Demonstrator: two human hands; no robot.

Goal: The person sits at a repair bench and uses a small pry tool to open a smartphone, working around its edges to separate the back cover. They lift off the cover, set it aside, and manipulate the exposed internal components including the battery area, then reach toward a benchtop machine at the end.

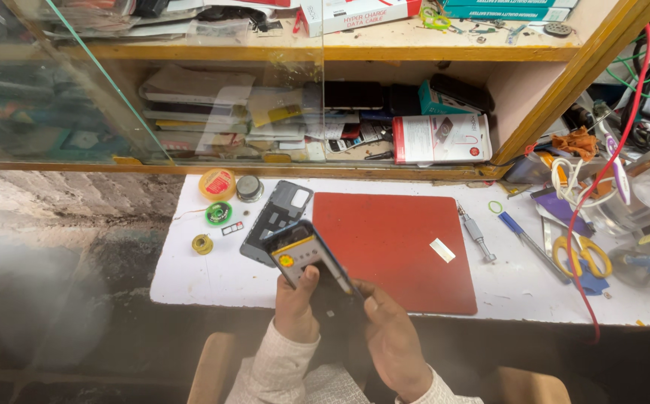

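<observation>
Head view: left hand (296, 308) and right hand (392, 338) both clasp an opened phone (308, 258) — fingers seemingly curled snug round it.

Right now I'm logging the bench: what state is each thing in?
Phone: back cover off, held up in both hands.
Left hand: gripping phone's left edge.
Right hand: gripping phone's right edge.
Phone frame: flat on table, apart.
Red mat: flat, one small white piece on it.
Scissors: closed, lying flat.

A white worktop (212, 273) bears a red mat (396, 247), tape rolls (217, 184), and scissors (581, 254).
</observation>
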